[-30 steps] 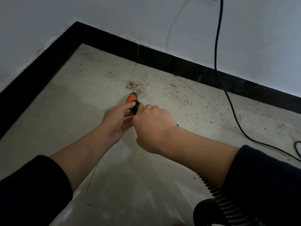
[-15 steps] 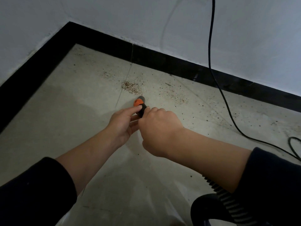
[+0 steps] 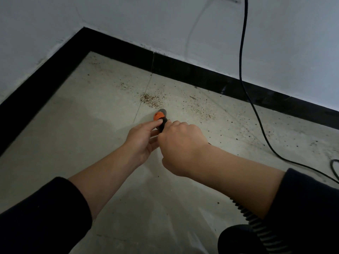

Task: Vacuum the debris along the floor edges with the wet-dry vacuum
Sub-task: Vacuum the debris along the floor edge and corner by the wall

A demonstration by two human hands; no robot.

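nozzle (image 3: pixel 159 116) orange-black | debris (image 3: pixel 150 99) brown specks | floor (image 3: pixel 82 125) beige | skirting (image 3: pixel 183 72) black | hose (image 3: pixel 256 225) black ribbed

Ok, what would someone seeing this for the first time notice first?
The left hand and right hand meet mid-frame, holding an orange-tipped vacuum nozzle aimed at a brown debris pile just beyond it. A black power cord hangs down the white wall at right, crossing the black baseboard.

floor (image 3: pixel 73 136): pale tiles, corner at far left
debris (image 3: pixel 149 99): brown crumb heap near far edge, specks scattered rightwards
cable (image 3: pixel 266 140): black, lying toward right edge
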